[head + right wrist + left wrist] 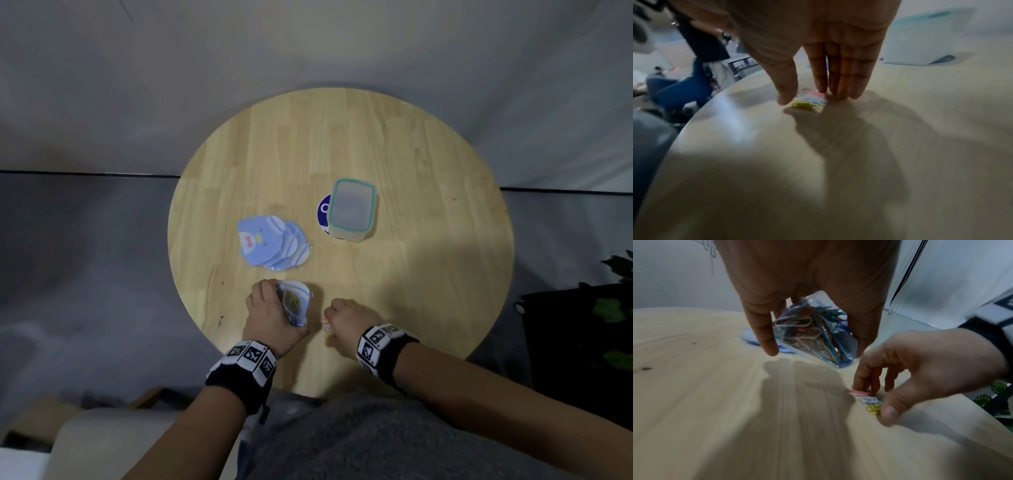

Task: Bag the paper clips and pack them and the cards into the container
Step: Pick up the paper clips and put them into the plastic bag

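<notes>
On the round wooden table (411,274), my left hand (270,303) grips a clear plastic bag (294,305) stuffed with colored paper clips (807,331), tilted just above the near part of the table. To its right, my right hand (337,320) reaches down over a few loose paper clips (869,400), pink, white and yellow. Its straight fingertips (838,92) touch the pink one, and the thumb stands on the other side of the yellow one. A fanned pile of blue penguin cards (270,243) lies mid-table. The container (351,209), with a teal-rimmed lid on it, stands further right.
A blue and white round disc (324,212) pokes out from under the container's left side. The table's near edge runs just behind my wrists, above my grey-clothed lap. A dark stand with green plants (609,308) is off the table's right side.
</notes>
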Motion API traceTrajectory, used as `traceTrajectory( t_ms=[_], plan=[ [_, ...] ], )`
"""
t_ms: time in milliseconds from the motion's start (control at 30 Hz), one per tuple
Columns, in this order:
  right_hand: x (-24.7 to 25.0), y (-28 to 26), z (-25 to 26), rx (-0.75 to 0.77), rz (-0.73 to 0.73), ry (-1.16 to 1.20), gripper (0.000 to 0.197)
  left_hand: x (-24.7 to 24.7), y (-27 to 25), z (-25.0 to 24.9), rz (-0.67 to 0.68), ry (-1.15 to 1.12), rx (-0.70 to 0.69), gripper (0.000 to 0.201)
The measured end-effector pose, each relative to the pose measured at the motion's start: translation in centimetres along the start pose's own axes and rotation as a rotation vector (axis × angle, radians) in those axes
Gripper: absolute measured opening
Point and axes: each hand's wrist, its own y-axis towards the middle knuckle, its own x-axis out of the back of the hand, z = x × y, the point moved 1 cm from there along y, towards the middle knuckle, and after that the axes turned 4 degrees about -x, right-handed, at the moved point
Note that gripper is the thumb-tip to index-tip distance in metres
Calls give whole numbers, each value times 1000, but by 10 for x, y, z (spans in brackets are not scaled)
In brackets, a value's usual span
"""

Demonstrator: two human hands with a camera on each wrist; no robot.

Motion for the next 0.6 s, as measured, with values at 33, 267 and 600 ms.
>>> traceTrajectory(
  t_ms=[33,267,600],
  plan=[
    [-3,-1,2,7,9,-30,40,0,-1,2,-2,2,-2,77],
    [1,-3,21,-26,15,-95,32,-2,-9,10,-5,3,0,82],
    [11,3,21,-186,124,68,16,-2,-6,15,-7,-4,2,83]
  ],
)
